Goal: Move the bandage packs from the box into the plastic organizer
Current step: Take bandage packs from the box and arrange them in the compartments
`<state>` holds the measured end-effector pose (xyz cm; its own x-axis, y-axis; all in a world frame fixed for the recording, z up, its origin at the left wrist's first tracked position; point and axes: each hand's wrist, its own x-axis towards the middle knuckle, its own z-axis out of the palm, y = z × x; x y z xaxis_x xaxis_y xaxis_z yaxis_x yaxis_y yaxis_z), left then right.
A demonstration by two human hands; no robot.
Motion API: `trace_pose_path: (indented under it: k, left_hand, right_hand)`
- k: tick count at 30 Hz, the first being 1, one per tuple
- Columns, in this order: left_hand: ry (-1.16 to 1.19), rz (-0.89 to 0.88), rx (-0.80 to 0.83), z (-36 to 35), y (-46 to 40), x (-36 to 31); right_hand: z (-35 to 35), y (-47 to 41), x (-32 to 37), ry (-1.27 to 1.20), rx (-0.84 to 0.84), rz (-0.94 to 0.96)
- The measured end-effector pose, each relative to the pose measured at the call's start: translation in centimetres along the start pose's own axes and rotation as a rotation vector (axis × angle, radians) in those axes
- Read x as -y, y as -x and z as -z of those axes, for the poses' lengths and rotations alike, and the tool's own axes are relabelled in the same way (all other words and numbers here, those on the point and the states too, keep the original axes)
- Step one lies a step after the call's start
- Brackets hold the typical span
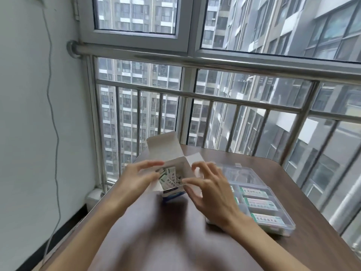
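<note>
White cardboard box (172, 173) stands open on the brown counter (175, 222), flaps up, with loose bandage packs (170, 178) jumbled inside. Left hand (136, 178) holds the box's left wall, its fingers (154, 163) curled over the rim just beside the packs. Right hand (211, 190) pinches the near-right rim, other fingers spread. Just right sits the clear plastic organizer (259, 192), more packs lying in its compartments.
</note>
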<state>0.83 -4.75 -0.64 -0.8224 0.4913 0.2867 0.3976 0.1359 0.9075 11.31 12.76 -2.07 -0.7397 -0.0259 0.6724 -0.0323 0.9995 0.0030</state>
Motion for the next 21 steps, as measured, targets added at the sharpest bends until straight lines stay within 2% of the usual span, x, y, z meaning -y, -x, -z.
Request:
trace_pose_path:
  k: [4,10,14,18,21]
  left_hand:
    - [-0.052,-0.05,0.006,0.3,-0.3,0.2]
    - [-0.17,-0.101,0.051,0.0,-0.6,-0.3]
    - [-0.167,-0.046,0.09,-0.2,-1.2,-0.8]
    - [-0.117,0.035,0.184,-0.2,-1.8,-1.6]
    - [-0.128,0.062,0.224,0.0,-2.1,-2.0]
  right_hand:
    - [1.2,-1.5,1.2,-0.09,-0.02,-0.036]
    - [0.6,-5.0,3.3,-0.059,0.304,-0.238]
    - [-1.1,-5.6,3.4,-0.062,0.409,-0.344]
    - [-2.0,-6.1,2.8,-0.21,0.485,-0.469]
    - [-1.8,-5.9,2.2,-0.279,0.464,-0.448]
